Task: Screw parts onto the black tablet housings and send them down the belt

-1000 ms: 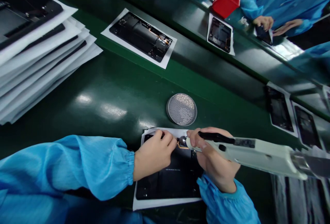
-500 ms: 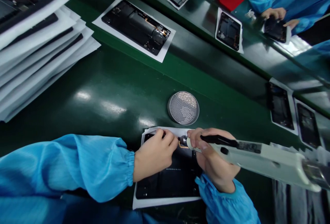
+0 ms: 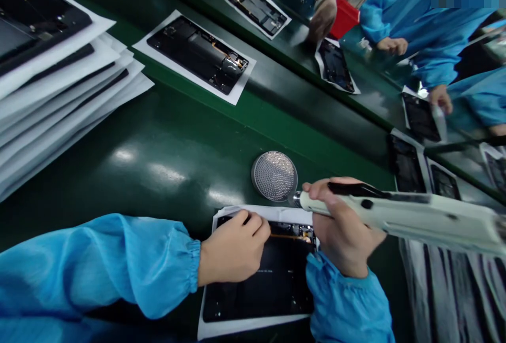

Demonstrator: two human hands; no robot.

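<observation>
My right hand [image 3: 343, 227] is wrapped round a cream electric screwdriver [image 3: 407, 215] whose tip sits at the near edge of a round metal screw dish [image 3: 274, 175]. My left hand [image 3: 233, 245] rests with curled fingers on the top edge of a black opened device [image 3: 272, 280] that lies on a white sheet [image 3: 253, 327] on the green bench. A thin copper strip [image 3: 286, 236] on the device shows between my two hands.
A stack of white sheets with black devices [image 3: 51, 74] fills the far left. More devices on sheets [image 3: 197, 54] lie on the green belt beyond. Co-workers in blue sleeves [image 3: 403, 21] handle devices at the far right near a red bin [image 3: 344, 16].
My right hand lifted the screwdriver tip off the device and swung it up to the screw dish. My left hand stayed on the device. A co-worker's hand has reached in near the red bin.
</observation>
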